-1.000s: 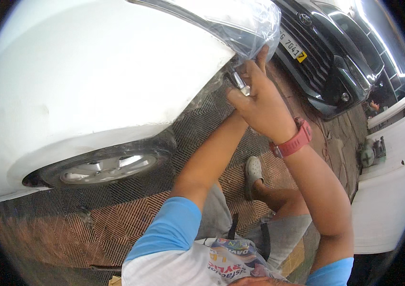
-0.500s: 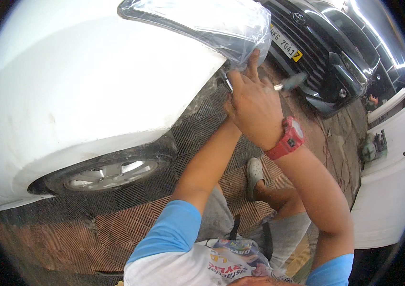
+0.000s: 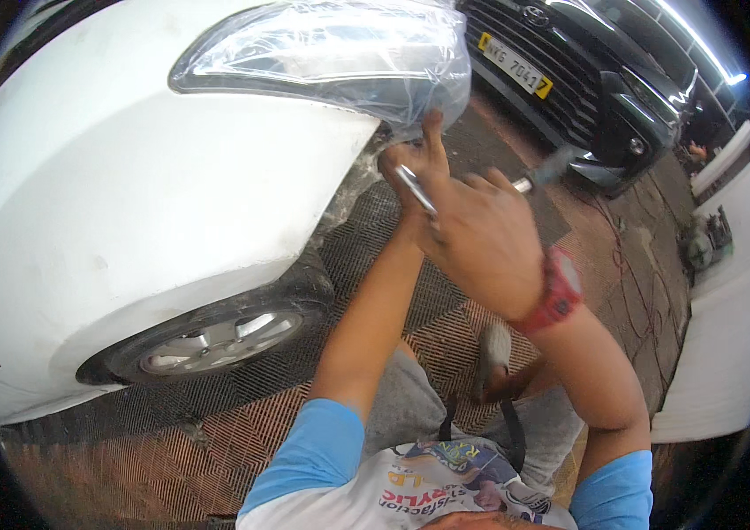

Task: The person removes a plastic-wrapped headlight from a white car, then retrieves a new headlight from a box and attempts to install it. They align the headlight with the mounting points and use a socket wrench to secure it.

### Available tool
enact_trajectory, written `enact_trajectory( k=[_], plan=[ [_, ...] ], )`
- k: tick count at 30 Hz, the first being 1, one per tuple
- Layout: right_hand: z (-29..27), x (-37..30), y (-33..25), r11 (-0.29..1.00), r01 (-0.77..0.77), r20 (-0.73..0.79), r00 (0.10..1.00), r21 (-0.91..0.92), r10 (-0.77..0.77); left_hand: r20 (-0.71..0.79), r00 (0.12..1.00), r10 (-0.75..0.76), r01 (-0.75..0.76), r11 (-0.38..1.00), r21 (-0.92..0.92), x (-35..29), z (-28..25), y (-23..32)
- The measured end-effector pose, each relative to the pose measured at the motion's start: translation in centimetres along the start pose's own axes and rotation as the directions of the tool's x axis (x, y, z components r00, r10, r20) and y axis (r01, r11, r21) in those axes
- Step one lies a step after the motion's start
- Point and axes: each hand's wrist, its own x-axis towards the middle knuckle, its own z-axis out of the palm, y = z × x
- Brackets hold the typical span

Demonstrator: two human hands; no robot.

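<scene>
My right hand, with a red watch on its wrist, is closed around a hand tool. A bright metal shaft sticks out on its left side and a dark, blurred end on its right; the exact kind of tool is unclear. Behind it, my left hand is at the open front corner of the white car, just below the headlight, which is wrapped in clear plastic film. Most of the left hand's fingers are hidden, and so is whatever they touch.
A black car faces from the far right. The white car's front wheel is on the left, over ribbed floor mats. A white panel lies along the right side, with cables on the floor.
My right hand has drawn back from the headlight corner toward me, tool still in it, uncovering more of the left hand. The view has shifted, so the white car's headlight shows more fully.
</scene>
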Motion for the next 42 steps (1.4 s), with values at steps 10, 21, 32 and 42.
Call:
enact_trajectory(
  k=[10,21,32,42],
  plan=[
    [12.5,-11.6,13.2,0.598,-0.464,0.243,0.877,0.654,0.415,-0.286,0.958,-0.007,-0.051,0.979,-0.196,-7.9,-2.9,-5.3],
    [17.2,-10.6,14.8,0.397,-0.55,0.569,0.819,0.735,0.081,-0.754,0.457,-0.472,0.265,0.881,-0.391,-16.6,-11.6,-0.9],
    [19.5,-32.9,36.7,0.424,-0.888,0.859,0.352,0.179,0.373,-0.109,0.102,-0.989,0.168,-0.091,0.982,-47.4,-16.2,11.2],
    [-17.3,-51.7,51.4,0.612,-0.789,0.912,0.214,-0.049,0.349,-0.277,0.257,-0.926,0.7,-0.019,0.714,-51.0,-10.9,29.1]
  ],
)
